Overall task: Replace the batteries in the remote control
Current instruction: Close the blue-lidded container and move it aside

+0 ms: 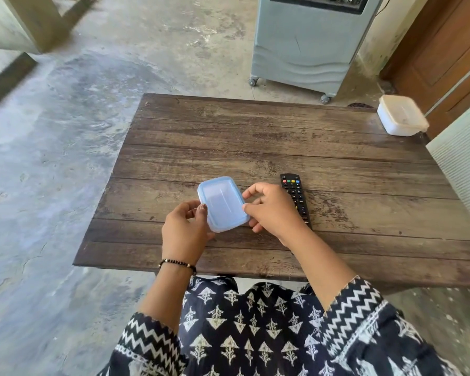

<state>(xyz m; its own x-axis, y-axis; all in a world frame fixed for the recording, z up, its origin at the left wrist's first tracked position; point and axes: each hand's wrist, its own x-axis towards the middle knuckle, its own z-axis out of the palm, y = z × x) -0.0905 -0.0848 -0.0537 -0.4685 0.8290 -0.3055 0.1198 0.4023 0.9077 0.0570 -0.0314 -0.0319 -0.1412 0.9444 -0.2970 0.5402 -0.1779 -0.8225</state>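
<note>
A small blue plastic box [223, 203] with its lid on rests on the wooden table [255, 142], near the front. My left hand [186, 230] grips its left side with thumb and fingers. At the box's right edge my right hand [272, 210] holds on with its fingertips. A black remote control [293, 187] with coloured buttons lies face up just right of the box, its lower half hidden behind my right hand. What the box holds cannot be seen through the lid.
A white lidded container [402, 115] stands at the table's far right corner. A grey wheeled air cooler [307, 42] stands on the concrete floor behind the table. A wooden door [445, 50] and a white ribbed panel [464, 164] are on the right.
</note>
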